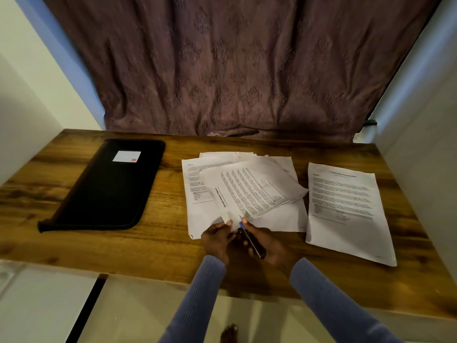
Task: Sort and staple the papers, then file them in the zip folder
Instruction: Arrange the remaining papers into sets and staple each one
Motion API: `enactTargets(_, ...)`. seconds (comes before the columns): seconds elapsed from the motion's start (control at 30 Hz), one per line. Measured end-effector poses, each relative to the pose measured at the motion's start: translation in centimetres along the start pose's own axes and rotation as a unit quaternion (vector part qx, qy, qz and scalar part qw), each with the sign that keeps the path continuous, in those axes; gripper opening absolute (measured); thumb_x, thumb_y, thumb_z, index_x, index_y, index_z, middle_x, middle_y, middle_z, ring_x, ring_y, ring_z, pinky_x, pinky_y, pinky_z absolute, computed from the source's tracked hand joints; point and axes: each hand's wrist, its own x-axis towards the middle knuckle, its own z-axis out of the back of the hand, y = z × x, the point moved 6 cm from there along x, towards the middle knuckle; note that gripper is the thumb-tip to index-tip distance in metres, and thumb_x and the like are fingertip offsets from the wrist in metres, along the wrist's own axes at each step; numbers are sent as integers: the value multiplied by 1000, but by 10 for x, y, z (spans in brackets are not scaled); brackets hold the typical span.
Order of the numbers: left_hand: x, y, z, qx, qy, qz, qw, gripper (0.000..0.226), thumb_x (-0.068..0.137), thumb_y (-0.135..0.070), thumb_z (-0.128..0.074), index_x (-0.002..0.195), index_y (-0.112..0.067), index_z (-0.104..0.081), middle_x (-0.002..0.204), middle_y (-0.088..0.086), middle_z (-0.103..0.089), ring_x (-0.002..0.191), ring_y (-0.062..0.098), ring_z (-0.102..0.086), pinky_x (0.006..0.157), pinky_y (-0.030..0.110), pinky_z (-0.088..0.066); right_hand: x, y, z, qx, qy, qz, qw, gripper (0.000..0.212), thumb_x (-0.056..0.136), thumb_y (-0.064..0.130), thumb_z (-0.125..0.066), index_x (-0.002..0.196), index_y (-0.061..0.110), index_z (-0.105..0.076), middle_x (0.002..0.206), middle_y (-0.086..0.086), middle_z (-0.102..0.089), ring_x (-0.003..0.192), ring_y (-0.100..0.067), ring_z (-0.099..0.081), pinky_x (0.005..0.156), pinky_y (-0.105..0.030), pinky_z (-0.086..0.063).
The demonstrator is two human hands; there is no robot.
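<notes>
A small set of printed papers (252, 189) is lifted at an angle above the table's middle. My left hand (217, 237) pinches its near corner. My right hand (264, 243) grips a black stapler (251, 241) with a blue tip, whose front sits at that same corner. Under the lifted set lies a loose heap of printed sheets (197, 179). Another paper (346, 209) lies flat to the right. The black zip folder (106, 184) with a white label lies shut at the left of the table.
The wooden table (163, 243) stands between white walls, with a purple patterned curtain (235, 70) behind its far edge. Bare wood shows between the folder and the papers. Below the near edge a pale floor and a bare foot (228, 334) are visible.
</notes>
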Motion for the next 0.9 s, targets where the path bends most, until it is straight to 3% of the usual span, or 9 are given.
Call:
enactTargets(0.23, 5, -1, -1, 51, -10, -28, 998, 10, 76, -2, -72, 84, -7, -67, 89, 13, -70, 84, 31, -67, 79, 44, -56, 5, 3, -1, 89, 44, -33, 995, 53, 60, 51, -76, 88, 6, -67, 75, -9, -66, 63, -16, -63, 46, -23, -49)
enactTargets(0.37, 2, -1, -5, 58, 7, -28, 998, 7, 77, -2, -71, 77, -6, -66, 71, 8, -70, 63, 22, -66, 60, 31, -57, 11, 2, -8, 140, 80, -28, 987, 51, 64, 45, -81, 98, 10, -67, 80, -8, -63, 68, -16, -61, 46, -22, -49)
enactTargets(0.47, 3, -2, -5, 56, 15, -27, 998, 7, 77, -1, -71, 82, -2, -67, 74, 10, -70, 61, 20, -64, 55, 26, -55, 13, 0, -11, 172, 78, -45, 981, 46, 65, 42, -81, 96, 11, -67, 78, -7, -63, 62, -14, -61, 44, -21, -48)
enactTargets(0.6, 5, 0, -4, 63, 15, -24, 998, 12, 76, 1, -71, 88, 4, -68, 82, 18, -70, 65, 24, -64, 61, 31, -57, 13, 3, -12, 176, 84, -47, 980, 39, 64, 42, -78, 87, 13, -68, 70, -3, -65, 59, -12, -61, 46, -20, -50)
enactTargets(0.77, 3, -1, -5, 66, 26, -45, 996, 6, 76, 1, -71, 77, -4, -68, 75, 12, -70, 61, 21, -63, 55, 26, -55, 12, 3, -9, 181, 70, -73, 978, 36, 63, 42, -79, 79, 12, -68, 66, -3, -65, 56, -11, -61, 44, -20, -51)
enactTargets(0.9, 2, 1, -5, 68, 33, -32, 997, 8, 78, 3, -68, 85, -2, -67, 76, 13, -68, 61, 21, -62, 55, 25, -54, 14, 1, -7, 148, 64, -88, 983, 41, 58, 44, -81, 79, 12, -68, 66, -3, -63, 54, -10, -59, 41, -18, -48)
